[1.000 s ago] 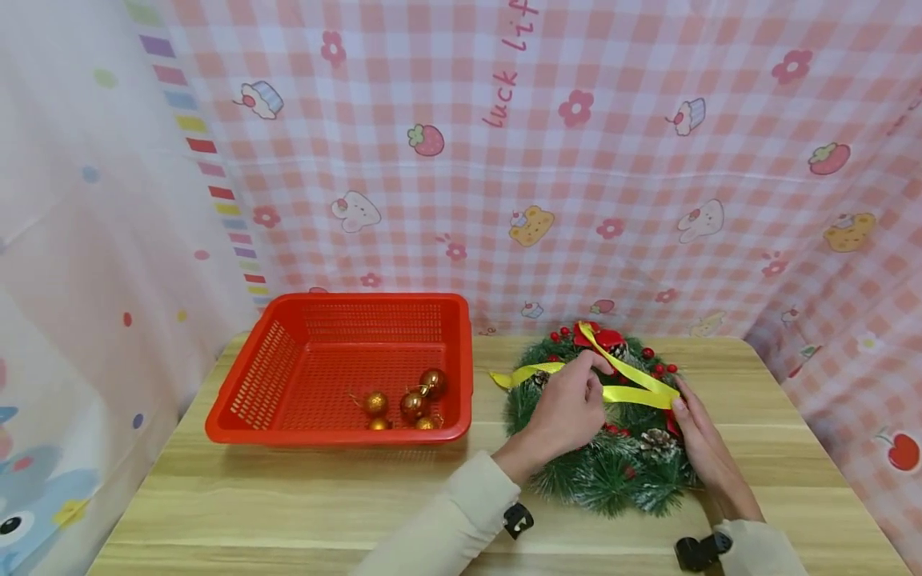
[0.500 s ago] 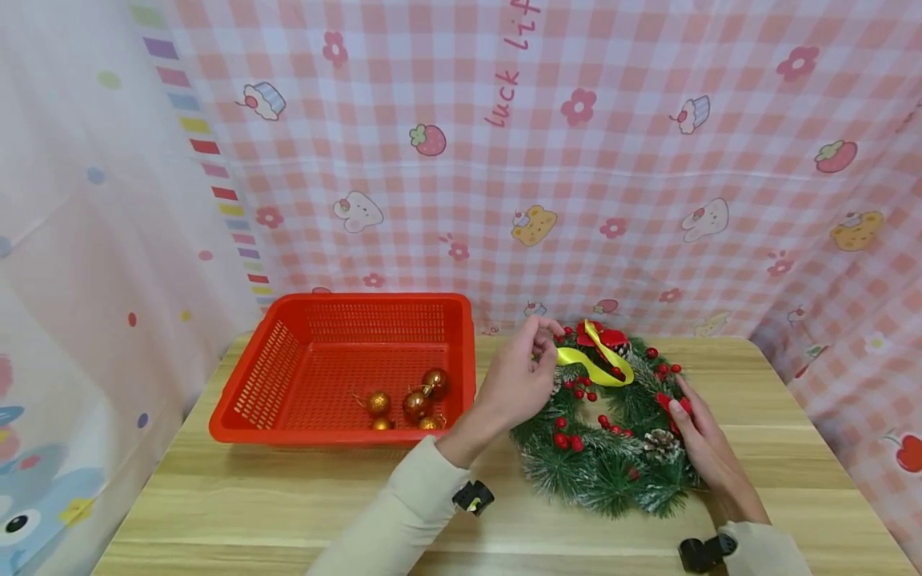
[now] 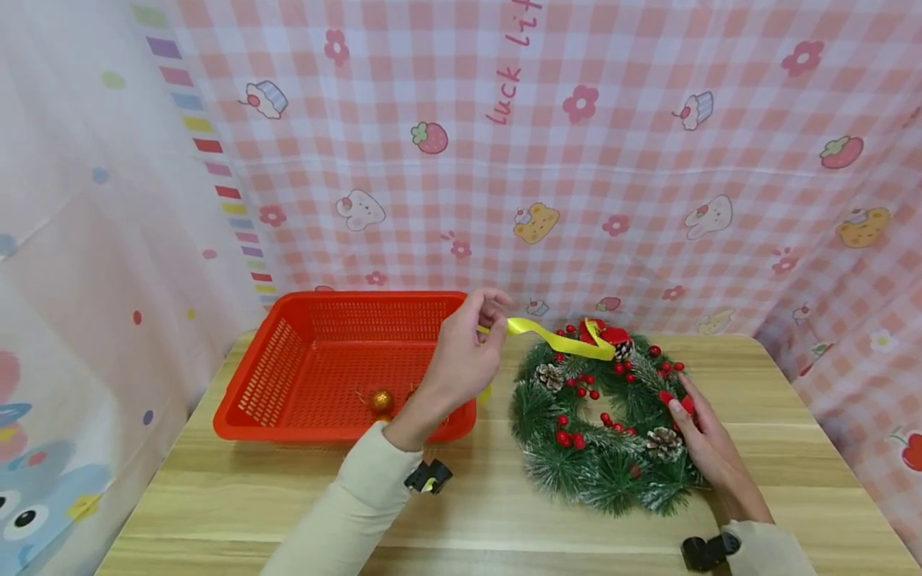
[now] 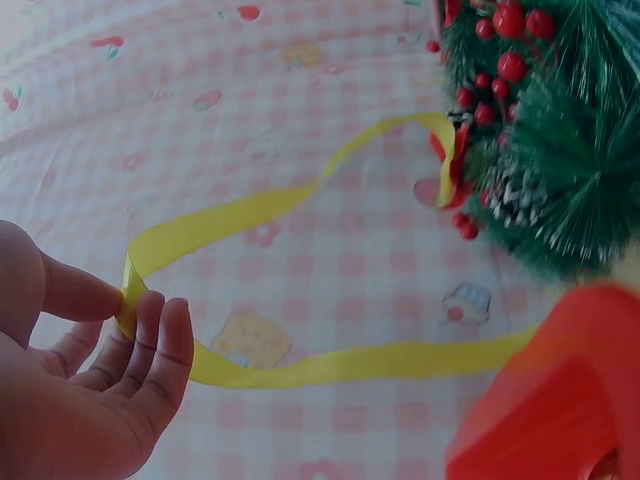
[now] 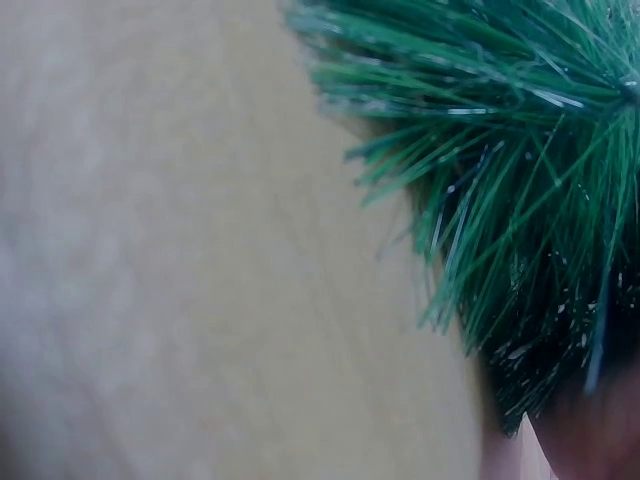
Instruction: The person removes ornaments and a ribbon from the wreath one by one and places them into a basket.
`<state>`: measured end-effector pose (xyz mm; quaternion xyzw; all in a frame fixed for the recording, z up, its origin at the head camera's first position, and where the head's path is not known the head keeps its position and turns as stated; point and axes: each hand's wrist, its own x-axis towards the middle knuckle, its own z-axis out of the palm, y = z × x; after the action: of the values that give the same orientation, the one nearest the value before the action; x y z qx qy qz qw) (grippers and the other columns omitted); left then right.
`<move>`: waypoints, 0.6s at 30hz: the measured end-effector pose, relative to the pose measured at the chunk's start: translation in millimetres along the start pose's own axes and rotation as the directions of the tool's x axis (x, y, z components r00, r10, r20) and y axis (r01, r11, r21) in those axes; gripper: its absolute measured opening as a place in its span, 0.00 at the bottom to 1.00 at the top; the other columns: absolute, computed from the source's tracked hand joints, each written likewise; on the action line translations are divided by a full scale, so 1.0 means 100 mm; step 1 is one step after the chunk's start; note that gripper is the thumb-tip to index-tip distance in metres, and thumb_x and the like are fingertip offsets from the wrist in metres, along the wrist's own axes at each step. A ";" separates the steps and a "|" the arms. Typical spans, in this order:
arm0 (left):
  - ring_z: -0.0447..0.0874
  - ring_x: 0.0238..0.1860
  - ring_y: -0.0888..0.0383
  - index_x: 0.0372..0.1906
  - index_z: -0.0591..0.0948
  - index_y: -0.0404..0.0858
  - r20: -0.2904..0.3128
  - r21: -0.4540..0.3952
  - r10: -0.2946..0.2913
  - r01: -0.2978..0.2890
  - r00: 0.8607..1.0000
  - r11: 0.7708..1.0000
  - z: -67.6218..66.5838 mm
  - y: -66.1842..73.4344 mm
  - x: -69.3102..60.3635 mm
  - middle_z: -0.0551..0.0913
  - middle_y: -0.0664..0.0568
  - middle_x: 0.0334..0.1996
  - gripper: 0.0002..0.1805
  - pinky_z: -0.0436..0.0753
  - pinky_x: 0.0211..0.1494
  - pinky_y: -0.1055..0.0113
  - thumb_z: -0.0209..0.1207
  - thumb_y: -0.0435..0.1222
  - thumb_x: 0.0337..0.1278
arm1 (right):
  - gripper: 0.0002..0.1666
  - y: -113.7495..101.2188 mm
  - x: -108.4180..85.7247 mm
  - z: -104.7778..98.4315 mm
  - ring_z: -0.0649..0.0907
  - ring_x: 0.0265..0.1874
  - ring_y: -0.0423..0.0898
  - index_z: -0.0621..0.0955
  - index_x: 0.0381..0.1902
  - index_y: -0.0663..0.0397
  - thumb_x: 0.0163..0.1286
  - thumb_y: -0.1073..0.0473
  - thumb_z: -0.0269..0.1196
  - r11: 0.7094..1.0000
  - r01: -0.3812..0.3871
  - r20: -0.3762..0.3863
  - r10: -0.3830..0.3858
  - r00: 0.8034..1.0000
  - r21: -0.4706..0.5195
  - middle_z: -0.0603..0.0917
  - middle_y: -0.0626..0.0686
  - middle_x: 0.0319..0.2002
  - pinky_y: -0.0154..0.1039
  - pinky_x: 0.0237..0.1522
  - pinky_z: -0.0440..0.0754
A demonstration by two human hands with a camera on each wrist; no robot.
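Note:
A green wreath (image 3: 605,480) with red berries, pine cones and red bows lies on the table. My left hand (image 3: 461,352) is raised between the wreath and the red basket, pinching a yellow ribbon (image 3: 576,346) between thumb and fingers. From that pinch the ribbon runs slack to the red bow at the wreath's far side, while its loose tail hangs down beside the basket. The left wrist view shows both lengths of ribbon leaving the fingers. My right hand (image 3: 709,444) grips the wreath's right edge, thumb on top by a small red bow (image 3: 677,402); its other fingers are mostly hidden.
Left of the wreath stands a red plastic basket (image 3: 288,433) holding several golden balls (image 3: 382,401), some hidden behind my left forearm. A checked cloth (image 3: 461,200) hangs behind the wooden table (image 3: 504,528), with another cloth at the left.
My left hand has moved left and up from over the wreath to beside the basket, drawing the yellow ribbon off the wreath's middle. The right hand stays on the wreath's edge.

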<state>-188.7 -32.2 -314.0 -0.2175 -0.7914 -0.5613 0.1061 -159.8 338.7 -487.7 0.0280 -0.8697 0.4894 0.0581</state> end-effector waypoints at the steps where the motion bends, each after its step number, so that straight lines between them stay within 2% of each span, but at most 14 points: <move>1: 0.76 0.38 0.56 0.51 0.75 0.43 -0.007 -0.004 -0.001 0.001 1.000 1.000 -0.04 0.00 0.00 0.78 0.51 0.38 0.11 0.78 0.40 0.64 0.51 0.29 0.69 | 0.36 -0.01 0.00 0.00 0.44 0.75 0.70 0.44 0.81 0.42 0.82 0.50 0.44 1.000 -0.001 0.000 0.001 1.000 -0.001 0.42 0.64 0.79 0.73 0.67 0.45; 5: 0.77 0.38 0.55 0.51 0.75 0.42 -0.052 0.003 -0.005 0.005 0.999 1.000 -0.22 0.02 0.01 0.79 0.50 0.38 0.11 0.78 0.39 0.63 0.51 0.29 0.69 | 0.37 -0.02 -0.01 0.01 0.44 0.75 0.69 0.45 0.81 0.41 0.82 0.49 0.44 1.000 0.003 0.004 -0.003 1.000 0.002 0.41 0.63 0.79 0.72 0.68 0.44; 10: 0.77 0.39 0.55 0.52 0.75 0.41 -0.122 0.021 -0.023 0.025 0.992 0.999 -0.51 0.06 0.00 0.78 0.49 0.38 0.12 0.77 0.39 0.63 0.52 0.28 0.68 | 0.37 -0.04 -0.02 0.01 0.44 0.75 0.68 0.45 0.81 0.40 0.81 0.48 0.44 1.000 0.011 0.002 -0.011 1.000 0.003 0.41 0.62 0.79 0.73 0.67 0.45; 15: 0.78 0.39 0.49 0.54 0.74 0.41 -0.175 0.025 -0.037 0.042 0.984 0.999 -0.81 0.08 -0.03 0.78 0.47 0.39 0.12 0.77 0.37 0.64 0.52 0.29 0.70 | 0.37 -0.04 -0.03 0.00 0.44 0.75 0.69 0.45 0.81 0.39 0.81 0.47 0.45 1.000 0.006 0.000 -0.006 1.000 -0.003 0.42 0.61 0.79 0.74 0.66 0.46; 18: 0.79 0.39 0.45 0.54 0.73 0.39 -0.214 0.010 -0.027 0.030 0.977 1.000 -0.96 0.09 -0.05 0.77 0.46 0.38 0.12 0.78 0.37 0.66 0.51 0.28 0.70 | 0.37 -0.04 -0.02 0.00 0.44 0.75 0.69 0.44 0.81 0.39 0.81 0.47 0.45 1.000 0.003 -0.002 -0.003 1.000 -0.006 0.42 0.61 0.79 0.74 0.66 0.45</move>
<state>-188.1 -120.4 -275.3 -0.1439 -0.7823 -0.5775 0.1839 -156.9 336.9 -484.6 0.0285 -0.8711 0.4866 0.0595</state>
